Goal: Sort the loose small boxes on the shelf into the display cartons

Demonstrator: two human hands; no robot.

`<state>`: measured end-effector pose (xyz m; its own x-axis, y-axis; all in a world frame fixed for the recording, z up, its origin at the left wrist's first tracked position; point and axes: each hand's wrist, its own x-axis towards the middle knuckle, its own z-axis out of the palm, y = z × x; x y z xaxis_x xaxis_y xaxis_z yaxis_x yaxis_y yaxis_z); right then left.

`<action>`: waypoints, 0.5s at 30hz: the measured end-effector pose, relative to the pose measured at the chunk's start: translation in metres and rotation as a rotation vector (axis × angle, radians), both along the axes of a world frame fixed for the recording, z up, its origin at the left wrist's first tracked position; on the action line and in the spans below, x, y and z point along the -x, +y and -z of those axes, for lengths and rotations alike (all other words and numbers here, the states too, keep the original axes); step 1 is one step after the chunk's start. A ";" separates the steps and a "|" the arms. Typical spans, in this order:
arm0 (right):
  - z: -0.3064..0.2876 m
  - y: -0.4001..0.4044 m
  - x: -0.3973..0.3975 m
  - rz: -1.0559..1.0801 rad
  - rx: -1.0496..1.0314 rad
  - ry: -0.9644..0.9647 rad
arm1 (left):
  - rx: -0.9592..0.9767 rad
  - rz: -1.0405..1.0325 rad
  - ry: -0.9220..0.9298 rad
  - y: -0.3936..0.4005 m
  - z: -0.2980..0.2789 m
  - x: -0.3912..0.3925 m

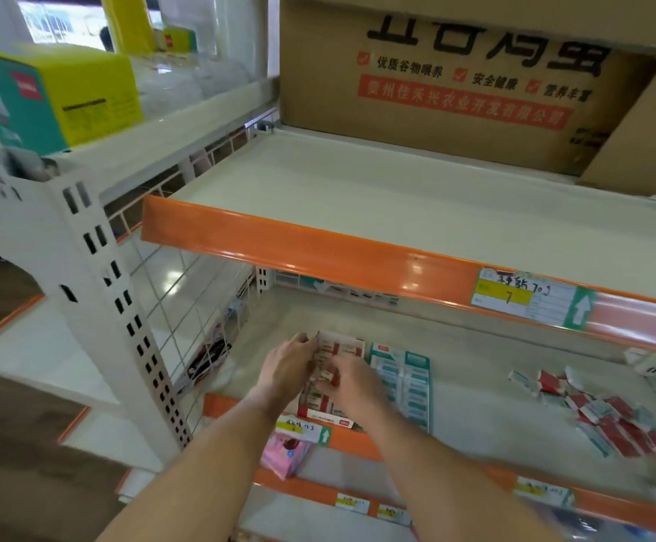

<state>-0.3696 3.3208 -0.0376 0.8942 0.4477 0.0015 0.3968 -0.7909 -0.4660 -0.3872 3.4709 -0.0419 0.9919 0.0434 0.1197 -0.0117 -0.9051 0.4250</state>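
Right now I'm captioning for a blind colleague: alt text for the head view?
Both hands, left hand and right hand, work at a red display carton beside a teal display carton; loose small boxes lie scattered to the right.

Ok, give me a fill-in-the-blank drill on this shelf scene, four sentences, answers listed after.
1. Both hands, left hand and right hand, work over the ____-and-white display carton.
2. The teal display carton sits to the ____ of it.
3. The loose small boxes lie on the shelf's ____ side.
4. The shelf edge strip is coloured ____.

Answers: red; right; right; orange
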 end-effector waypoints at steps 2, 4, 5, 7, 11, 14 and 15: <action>0.002 0.006 0.002 -0.004 0.018 -0.014 | 0.009 -0.007 0.008 0.004 0.003 0.003; 0.004 0.008 0.004 -0.008 0.020 0.017 | 0.017 -0.009 0.017 0.007 0.004 0.004; 0.006 0.008 0.004 -0.010 0.009 0.045 | 0.020 -0.006 0.019 0.008 0.005 0.004; 0.006 0.007 0.005 -0.011 -0.022 0.108 | 0.024 0.002 0.022 0.009 0.005 0.003; 0.006 0.003 0.006 -0.018 -0.006 0.112 | 0.016 0.011 0.017 0.008 0.004 -0.001; 0.004 0.000 0.008 -0.027 0.018 0.130 | 0.014 0.014 0.004 0.005 0.004 -0.001; 0.003 -0.002 0.008 -0.024 0.014 0.145 | 0.009 0.011 0.001 0.003 0.004 -0.001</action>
